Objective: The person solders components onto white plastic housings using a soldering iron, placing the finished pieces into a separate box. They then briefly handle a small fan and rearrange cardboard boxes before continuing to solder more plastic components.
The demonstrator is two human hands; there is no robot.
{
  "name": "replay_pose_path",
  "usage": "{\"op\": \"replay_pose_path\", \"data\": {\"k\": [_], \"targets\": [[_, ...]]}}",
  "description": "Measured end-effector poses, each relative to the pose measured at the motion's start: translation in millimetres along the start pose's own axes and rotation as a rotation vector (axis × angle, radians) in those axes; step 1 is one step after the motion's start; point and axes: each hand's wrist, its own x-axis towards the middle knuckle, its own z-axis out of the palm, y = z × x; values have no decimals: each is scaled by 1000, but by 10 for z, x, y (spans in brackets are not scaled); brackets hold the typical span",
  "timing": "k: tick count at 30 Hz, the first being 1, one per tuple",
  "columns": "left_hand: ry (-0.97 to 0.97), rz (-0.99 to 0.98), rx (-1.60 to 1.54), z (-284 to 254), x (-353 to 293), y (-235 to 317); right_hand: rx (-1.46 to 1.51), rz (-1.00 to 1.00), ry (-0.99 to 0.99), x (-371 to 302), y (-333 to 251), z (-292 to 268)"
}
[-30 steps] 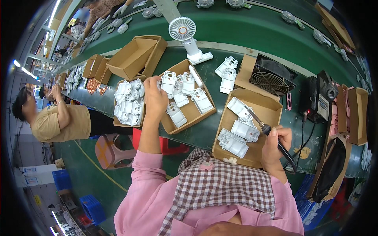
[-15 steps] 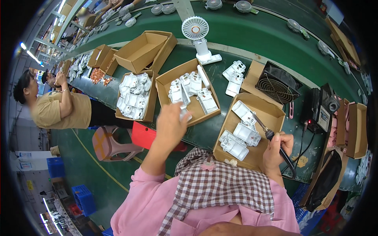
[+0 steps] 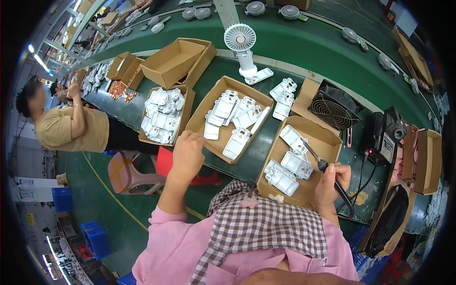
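My right hand (image 3: 331, 186) grips the black handle of a soldering iron (image 3: 338, 186). Its metal tip reaches over white plastic housings (image 3: 296, 164) in the right cardboard box (image 3: 327, 142). My left hand (image 3: 188, 151) is at the near left corner of the middle cardboard box (image 3: 260, 102), fingers curled over its rim. Several white housings (image 3: 236, 142) lie inside that box, stacked at its left and loose toward the near side. A longer white piece (image 3: 259, 121) leans along its right wall. No housing shows in my left hand.
A box heaped with white housings (image 3: 161, 116) stands to the left. Beyond are a white fan (image 3: 240, 38), loose housings (image 3: 283, 99) and a black box fan (image 3: 335, 105). A black device with a lit red light (image 3: 380, 135) sits right. A person (image 3: 76, 123) stands far left.
My left hand has moved from over the middle box's housings, left and nearer, to its corner. That box has turned clockwise, and its housings have shifted. My right hand is nearly still.
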Motion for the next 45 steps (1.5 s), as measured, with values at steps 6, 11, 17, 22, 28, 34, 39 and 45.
{"op": "replay_pose_path", "data": {"k": [6,11,17,22,28,34,39,45], "targets": [[4,-274,26,109,591,46,29,35,9,5,-54,30],[-229,-402,163,528,1006,-29,70,121,-27,-15,-91,-24],[-304,-508,-54,483,1084,-41,47,106,4,-1,-116,24],[-212,-548,-173,261,943,-95,59,124,-33,8,-135,-4],[-136,-420,45,309,552,-100,61,157,-30,11,-150,-14],[-190,-276,154,649,414,-193,67,153,-34,10,-134,-15],[-117,-405,-94,544,478,-170,72,159,-16,4,-114,-32],[-128,-483,-425,507,725,-251,49,68,-4,11,-67,42]]}}
